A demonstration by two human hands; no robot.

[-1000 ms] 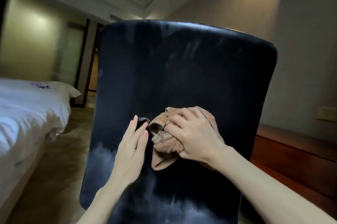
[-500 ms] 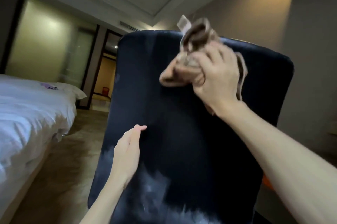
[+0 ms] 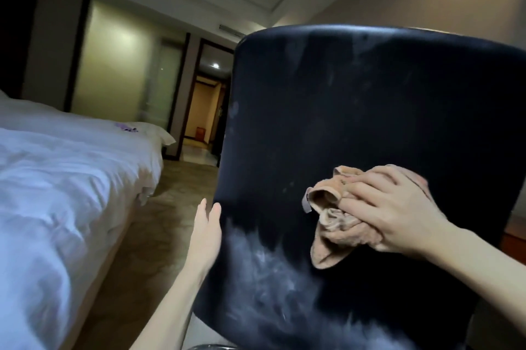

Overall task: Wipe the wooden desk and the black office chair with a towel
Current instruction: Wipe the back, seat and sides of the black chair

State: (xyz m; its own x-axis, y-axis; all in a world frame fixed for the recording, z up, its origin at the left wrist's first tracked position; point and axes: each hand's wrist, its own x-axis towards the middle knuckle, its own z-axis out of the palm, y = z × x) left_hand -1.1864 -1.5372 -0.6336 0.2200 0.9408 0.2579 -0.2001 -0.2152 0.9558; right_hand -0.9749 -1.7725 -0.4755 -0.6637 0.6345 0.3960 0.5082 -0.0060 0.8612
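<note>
Pressing a bunched tan towel [image 3: 331,220], tag [image 3: 306,204] unreadable, to the right half of the black chair back [image 3: 341,110] with curled right hand [image 3: 398,214]; left hand [image 3: 206,234] flat, fingers [image 3: 202,213] together, at its left edge.

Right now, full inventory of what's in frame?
office chair: one, black, centre-right, back facing the camera, whitish smears across its lower part
towel: one, tan, bunched against the chair back, right of centre
bed: one, white bedding, left side
purple item: one, small, on the bed's far end, too small to identify
doorway: one, dark frame, lit beyond, just left of the chair
floor: brown, between bed and chair
wooden surface: one sliver, reddish brown, right edge behind the chair
left hand: one, fingers straight, flat on the chair back's left edge
right hand: one, holds the towel pressed to the chair back
</note>
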